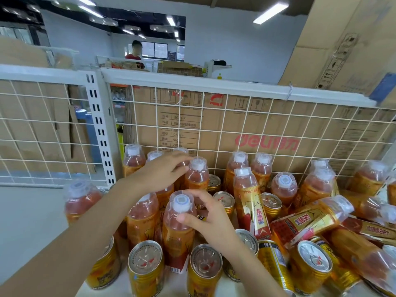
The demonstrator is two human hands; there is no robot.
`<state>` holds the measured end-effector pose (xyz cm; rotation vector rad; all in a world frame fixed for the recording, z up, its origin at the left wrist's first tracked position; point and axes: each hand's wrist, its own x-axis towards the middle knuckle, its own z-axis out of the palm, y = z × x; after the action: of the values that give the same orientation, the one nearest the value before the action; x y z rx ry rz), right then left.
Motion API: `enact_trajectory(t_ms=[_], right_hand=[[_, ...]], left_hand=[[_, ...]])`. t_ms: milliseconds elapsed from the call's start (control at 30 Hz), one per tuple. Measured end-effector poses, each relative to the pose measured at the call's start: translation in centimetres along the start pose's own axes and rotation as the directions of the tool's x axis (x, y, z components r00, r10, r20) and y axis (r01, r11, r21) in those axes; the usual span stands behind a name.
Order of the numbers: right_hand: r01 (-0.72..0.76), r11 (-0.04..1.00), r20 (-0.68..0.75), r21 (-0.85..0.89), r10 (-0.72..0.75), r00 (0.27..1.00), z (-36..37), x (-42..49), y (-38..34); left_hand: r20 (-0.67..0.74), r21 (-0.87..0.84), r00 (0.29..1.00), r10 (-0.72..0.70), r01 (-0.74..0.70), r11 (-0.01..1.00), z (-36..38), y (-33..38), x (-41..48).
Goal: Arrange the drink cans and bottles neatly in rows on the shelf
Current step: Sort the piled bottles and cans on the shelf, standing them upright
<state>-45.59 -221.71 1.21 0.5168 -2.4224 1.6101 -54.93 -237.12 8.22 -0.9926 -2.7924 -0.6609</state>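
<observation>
Head: right hand [206, 219] grips front bottle [179, 232]; left hand [165, 171] touches rear bottle [197, 177]

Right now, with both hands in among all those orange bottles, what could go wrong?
1. The left hand reaches over upright orange plastic bottles; it could knock one down.
2. The tall gold-labelled bottle leans, so a bump from the right hand, which holds the near clear-capped bottle, may topple it onto the gold metal cans beside it.
</observation>
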Motion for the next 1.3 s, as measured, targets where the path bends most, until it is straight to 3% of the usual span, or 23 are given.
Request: enact_trajectory(t_ms=[100,200,333,467,567,733,900,1067,1300], right_hand=[[-0.033,0.999,0.052,0.014,0.032,0.998,-1.1,-0.5,0.6],[-0.096,0.995,-0.041,-0.018,0.096,0.995,-3.3,-0.9,1.5],[-0.204,0.94,-0.06,-0.273,0.195,0.979,-5.7,-0.6,2.7],[-0.166,0.806,0.038,-0.568,0.228,0.973,-6.0,0.6,2.8],[-0.13,0.668,0.029,-0.733,0.222,0.975,-5.6,1.3,2.2],[-0.116,0.486,0.123,-0.866,0.433,0.893,-4.0,1.5,2.0],[-0.082,0.316,0.124,-0.945,0.579,0.806,-2.2,1.6,3.2],[-0.19,0.465,0.14,-0.865,0.586,0.798,-3.2,1.1,3.3],[-0.282,0.621,0.046,-0.731,0.457,0.888,-3.1,1.0,3.1]], left_hand=[[-0.121,-0.103,0.993,0.012,-0.025,0.994,-0.1,0.6,-3.0],[-0.133,-0.147,0.99,0.052,-0.072,0.987,0.2,1.0,-5.5],[-0.181,0.009,0.973,0.143,-0.143,0.99,0.7,1.4,-7.1],[-0.201,0.076,0.967,0.156,-0.144,0.987,1.5,0.9,-7.1],[-0.232,0.164,0.954,0.189,-0.153,0.975,1.7,1.0,-7.2],[-0.281,0.253,0.941,0.19,-0.118,0.96,1.8,1.4,-7.3],[-0.289,0.211,0.937,0.195,-0.136,0.968,2.3,0.9,-7.2],[-0.305,0.212,0.929,0.208,-0.147,0.966,2.4,0.8,-7.0],[-0.343,0.226,0.906,0.25,-0.178,0.958,2.6,0.6,-6.9]])
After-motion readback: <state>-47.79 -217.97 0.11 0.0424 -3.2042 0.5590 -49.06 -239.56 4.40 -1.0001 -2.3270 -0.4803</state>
